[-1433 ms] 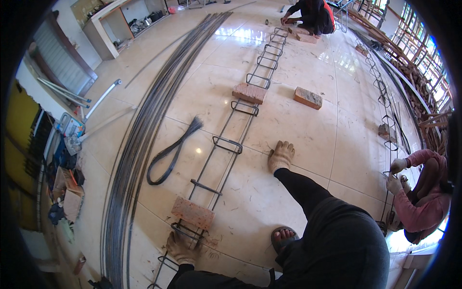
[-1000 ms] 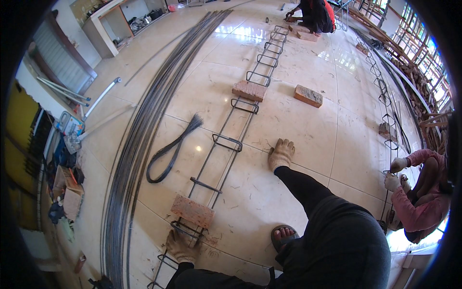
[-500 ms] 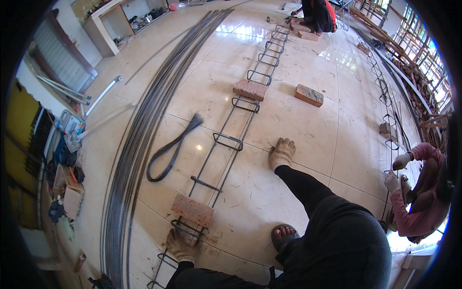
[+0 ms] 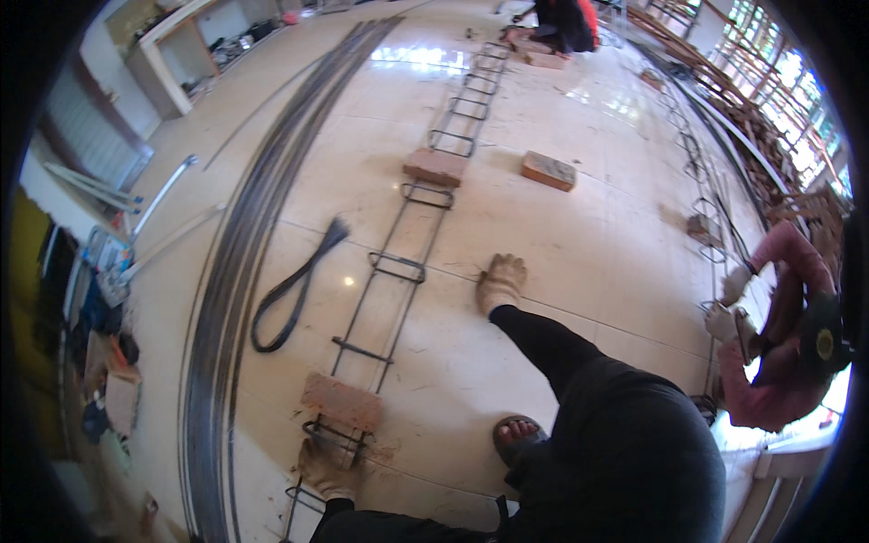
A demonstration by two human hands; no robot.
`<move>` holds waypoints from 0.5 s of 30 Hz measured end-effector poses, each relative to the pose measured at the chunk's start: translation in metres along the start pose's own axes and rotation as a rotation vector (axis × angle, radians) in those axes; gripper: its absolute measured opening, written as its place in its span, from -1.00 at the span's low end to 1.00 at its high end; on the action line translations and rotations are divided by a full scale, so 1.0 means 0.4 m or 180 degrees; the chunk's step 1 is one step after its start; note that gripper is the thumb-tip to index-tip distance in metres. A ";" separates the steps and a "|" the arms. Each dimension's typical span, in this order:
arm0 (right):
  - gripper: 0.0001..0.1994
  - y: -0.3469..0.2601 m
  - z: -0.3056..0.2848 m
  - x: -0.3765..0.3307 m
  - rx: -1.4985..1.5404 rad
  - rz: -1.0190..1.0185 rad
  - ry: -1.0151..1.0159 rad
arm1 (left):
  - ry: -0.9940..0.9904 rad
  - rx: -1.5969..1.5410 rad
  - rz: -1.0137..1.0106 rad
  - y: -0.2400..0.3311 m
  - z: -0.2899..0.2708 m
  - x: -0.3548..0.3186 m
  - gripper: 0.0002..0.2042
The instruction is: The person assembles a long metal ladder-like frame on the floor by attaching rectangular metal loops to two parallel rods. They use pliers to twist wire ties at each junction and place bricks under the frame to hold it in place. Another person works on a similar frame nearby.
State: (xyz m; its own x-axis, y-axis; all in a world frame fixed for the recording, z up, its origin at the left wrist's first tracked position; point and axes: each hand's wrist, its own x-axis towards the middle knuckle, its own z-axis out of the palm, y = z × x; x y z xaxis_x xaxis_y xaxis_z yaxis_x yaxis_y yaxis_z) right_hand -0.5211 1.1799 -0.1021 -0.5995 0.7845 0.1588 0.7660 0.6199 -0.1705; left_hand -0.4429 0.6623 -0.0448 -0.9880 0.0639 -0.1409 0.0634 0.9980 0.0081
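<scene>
A long, narrow rebar frame (image 4: pixel 359 311) of two thin steel bars with bent wire stirrups (image 4: pixel 398 267) runs away from me across the tiled floor. It rests on a near red brick (image 4: pixel 342 403) and a farther brick (image 4: pixel 435 167). My left hand (image 4: pixel 326 469), in a beige work glove, is closed around the frame at the stirrup just on my side of the near brick; its fingertips are partly hidden. To the right of the frame, my gloved right hand (image 4: pixel 501 282) lies on the floor with fingers stretched out, holding nothing.
Left of the frame lie a looped bundle of tie wire (image 4: pixel 282 312) and a thick bundle of steel bars (image 4: pixel 237 253). A loose brick (image 4: pixel 549 171) sits to the right. One co-worker (image 4: pixel 783 339) crouches at another frame on the right; another person (image 4: pixel 566 25) squats at the far end.
The whole view has shifted, sliding the scene slightly left. Both my hands keep about the same places. The co-worker on the right has leaned forward, head now in view.
</scene>
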 end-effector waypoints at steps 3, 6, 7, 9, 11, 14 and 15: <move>-0.52 -0.016 -0.012 -0.014 -0.0038 -0.0075 0.0004 | -0.0134 -0.0040 -0.0092 -0.001 -0.032 -0.013 0.26; -0.52 -0.003 -0.019 -0.008 0.0004 -0.0100 0.0031 | -0.0174 0.0032 -0.0043 -0.030 -0.009 -0.007 0.28; -0.52 -0.011 -0.027 -0.009 0.0036 -0.0110 0.0027 | 0.0029 -0.0047 0.0056 -0.065 0.037 -0.005 0.28; -0.52 -0.017 -0.028 -0.010 0.0025 -0.0079 -0.0018 | 0.0413 -0.0222 0.0260 -0.101 0.091 -0.003 0.28; -0.52 -0.011 -0.019 0.000 -0.0041 -0.0017 -0.0106 | 0.0208 -0.0139 0.0170 -0.091 0.100 0.005 0.26; -0.52 -0.008 -0.009 -0.005 -0.0142 -0.0025 0.0047 | 0.0439 -0.0234 0.0294 -0.093 0.094 0.007 0.25; -0.53 -0.029 -0.031 -0.009 -0.0087 0.0010 -0.0151 | 0.0610 -0.0280 0.0362 -0.109 0.098 0.001 0.25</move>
State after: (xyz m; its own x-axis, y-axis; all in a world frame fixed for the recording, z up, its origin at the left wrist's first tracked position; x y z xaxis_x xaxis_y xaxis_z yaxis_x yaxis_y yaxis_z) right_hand -0.5251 1.1696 -0.0884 -0.6070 0.7868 0.1121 0.7735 0.6173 -0.1440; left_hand -0.4407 0.6188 -0.0839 -0.9844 0.1666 0.0562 0.1716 0.9800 0.1005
